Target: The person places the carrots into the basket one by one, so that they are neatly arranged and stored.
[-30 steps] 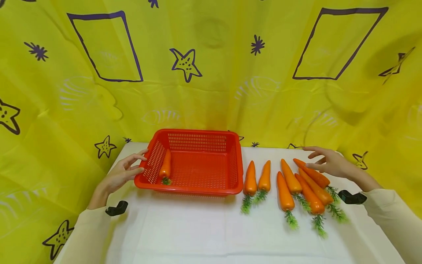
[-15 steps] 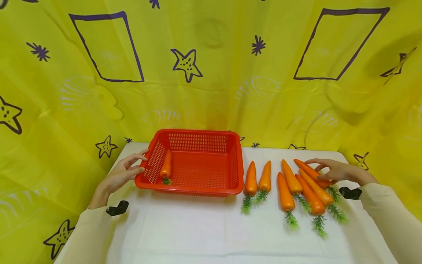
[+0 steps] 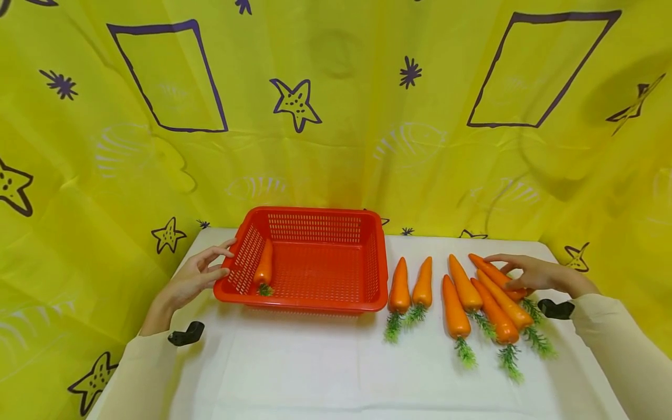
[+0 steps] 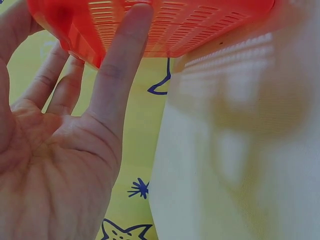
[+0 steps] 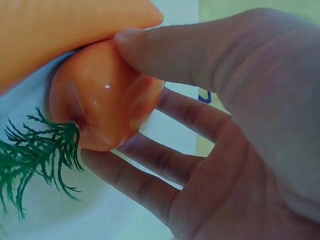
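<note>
My left hand (image 3: 185,283) holds the left end of a red plastic basket (image 3: 310,303). In the left wrist view its thumb (image 4: 112,87) lies against the slotted outer wall, and the other fingers are at the rim, partly hidden. One orange carrot (image 3: 264,265) lies inside the basket at the left. At the right, my right hand (image 3: 543,273) grips the rearmost carrot (image 3: 489,269) of a group near its leafy end. The right wrist view has the thumb on top of this carrot (image 5: 102,95) and the fingers round its far side.
Several more carrots with green tops lie right of the basket, among them a pair (image 3: 400,286) beside it and a cluster (image 3: 496,312) touching the held one. A white cloth (image 3: 294,367) covers the table. A yellow patterned curtain (image 3: 336,157) hangs behind and at both sides.
My right hand has come down from above the rear carrot and taken hold of it near its leafy end. The left hand and the basket stay in place.
</note>
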A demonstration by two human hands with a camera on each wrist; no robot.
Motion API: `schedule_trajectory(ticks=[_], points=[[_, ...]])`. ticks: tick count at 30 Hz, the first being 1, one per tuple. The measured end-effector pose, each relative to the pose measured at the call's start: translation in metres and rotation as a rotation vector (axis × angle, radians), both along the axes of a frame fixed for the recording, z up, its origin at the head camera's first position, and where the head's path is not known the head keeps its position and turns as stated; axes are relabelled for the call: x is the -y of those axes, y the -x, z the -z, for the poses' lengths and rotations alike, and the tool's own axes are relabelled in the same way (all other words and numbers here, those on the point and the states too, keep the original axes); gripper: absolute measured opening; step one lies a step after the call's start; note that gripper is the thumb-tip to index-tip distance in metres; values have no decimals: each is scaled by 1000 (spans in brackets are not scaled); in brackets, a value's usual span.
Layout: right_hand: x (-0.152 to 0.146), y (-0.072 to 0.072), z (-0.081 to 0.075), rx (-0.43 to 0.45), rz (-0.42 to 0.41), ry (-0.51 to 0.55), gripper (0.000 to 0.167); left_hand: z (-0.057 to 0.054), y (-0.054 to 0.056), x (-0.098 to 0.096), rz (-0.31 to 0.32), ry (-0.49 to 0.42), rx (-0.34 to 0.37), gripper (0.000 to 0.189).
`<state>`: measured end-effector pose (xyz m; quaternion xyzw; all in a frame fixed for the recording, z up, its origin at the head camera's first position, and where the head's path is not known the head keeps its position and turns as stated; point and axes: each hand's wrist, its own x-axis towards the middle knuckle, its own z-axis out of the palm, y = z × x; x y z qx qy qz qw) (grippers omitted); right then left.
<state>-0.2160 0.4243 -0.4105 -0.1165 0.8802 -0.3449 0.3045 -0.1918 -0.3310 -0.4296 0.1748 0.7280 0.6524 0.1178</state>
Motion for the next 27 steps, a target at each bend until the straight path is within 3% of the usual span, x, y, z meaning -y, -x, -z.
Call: schedule_trajectory(ticks=[20,27], points=[[0,0,3,-61,-29,-37,69,1,-1,0,-2,8,-15,27],[0,0,-4,-195,-96,-133,68,-2,-2,-1,-2,15,-16,26]])
